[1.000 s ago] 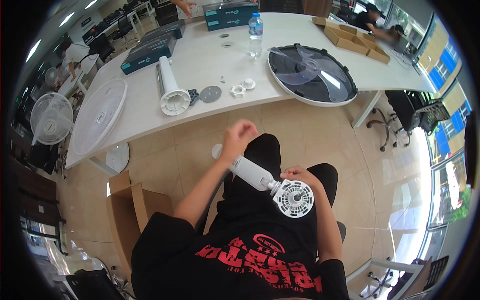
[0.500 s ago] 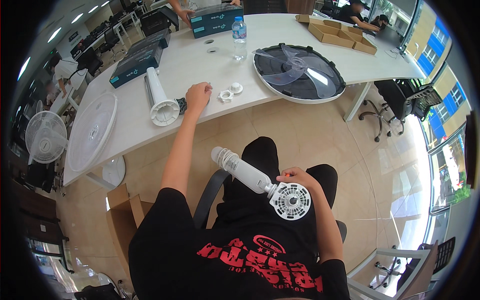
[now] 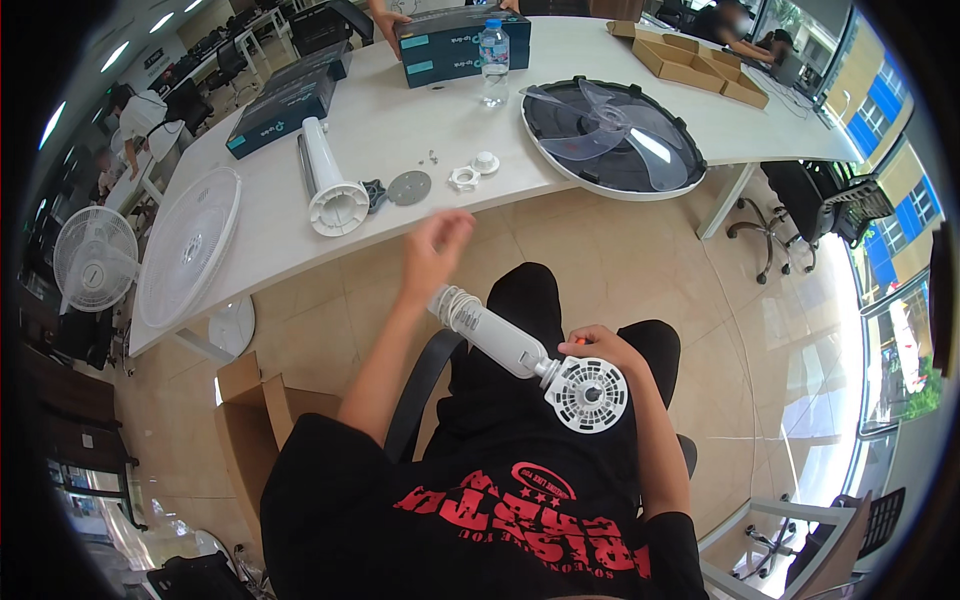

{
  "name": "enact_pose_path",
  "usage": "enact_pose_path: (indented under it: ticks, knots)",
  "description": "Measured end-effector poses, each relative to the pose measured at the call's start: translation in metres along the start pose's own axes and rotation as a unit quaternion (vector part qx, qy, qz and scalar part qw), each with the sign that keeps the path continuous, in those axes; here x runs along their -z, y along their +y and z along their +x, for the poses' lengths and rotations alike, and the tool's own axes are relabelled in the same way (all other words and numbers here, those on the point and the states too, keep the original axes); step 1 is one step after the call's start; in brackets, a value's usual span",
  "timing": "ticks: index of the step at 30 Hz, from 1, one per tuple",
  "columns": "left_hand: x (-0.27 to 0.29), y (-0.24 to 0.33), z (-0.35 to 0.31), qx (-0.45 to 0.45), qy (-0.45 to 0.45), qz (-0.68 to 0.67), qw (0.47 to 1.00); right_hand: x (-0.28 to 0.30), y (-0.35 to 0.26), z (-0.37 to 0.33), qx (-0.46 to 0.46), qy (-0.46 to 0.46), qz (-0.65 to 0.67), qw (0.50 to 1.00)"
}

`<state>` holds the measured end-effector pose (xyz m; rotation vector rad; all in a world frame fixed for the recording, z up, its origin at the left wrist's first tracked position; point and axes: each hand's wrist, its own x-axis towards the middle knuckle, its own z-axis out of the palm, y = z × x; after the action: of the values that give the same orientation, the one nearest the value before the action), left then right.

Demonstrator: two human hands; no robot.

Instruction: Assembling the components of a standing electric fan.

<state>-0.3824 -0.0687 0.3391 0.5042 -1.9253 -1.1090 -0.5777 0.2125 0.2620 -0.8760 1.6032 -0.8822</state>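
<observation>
Currently, in the head view, a white fan body (image 3: 508, 343) lies slantwise across the person's lap, its round vented motor housing (image 3: 587, 394) at the lower right end. The right hand (image 3: 605, 347) is curled just above that housing, with an orange piece (image 3: 577, 341) pinched at its fingertips. The left hand (image 3: 438, 243) hovers between the lap and the table (image 3: 420, 122), its fingers bent in a loose curl; it is impossible to tell whether it has hold of anything small. Near the table's front edge, a white tube (image 3: 327, 174) lies beside a dark knob (image 3: 374, 193) and a grey disc (image 3: 409, 188). Farther right are a white ring (image 3: 464, 178), a white cap (image 3: 486, 162) and a clear fan blade (image 3: 655, 150), which rests on a round black cover (image 3: 560, 119). A bottle (image 3: 495, 66) stands behind, near a dark box (image 3: 437, 55).
</observation>
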Motion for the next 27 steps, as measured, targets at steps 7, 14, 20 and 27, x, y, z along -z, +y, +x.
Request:
enact_pose_path:
  ticks: [7,14,20,27]
  knots:
    - [-0.095,0.028,-0.151,-0.106,-0.387,-0.075,0.913,0.003,0.035,0.009,0.049,-0.011,0.005,0.999]
    - [-0.099,0.035,-0.172,-0.137,-0.318,0.078,0.935,-0.005,0.029,0.033,0.109,0.053,0.000,0.993]
    - [-0.102,0.045,-0.174,-0.148,-0.344,0.094,0.923,-0.013,0.028,0.020,0.096,0.274,-0.060,0.955]
    - [-0.108,0.041,-0.173,-0.135,-0.348,0.103,0.922,0.005,-0.013,-0.014,0.235,0.472,0.059,0.848]
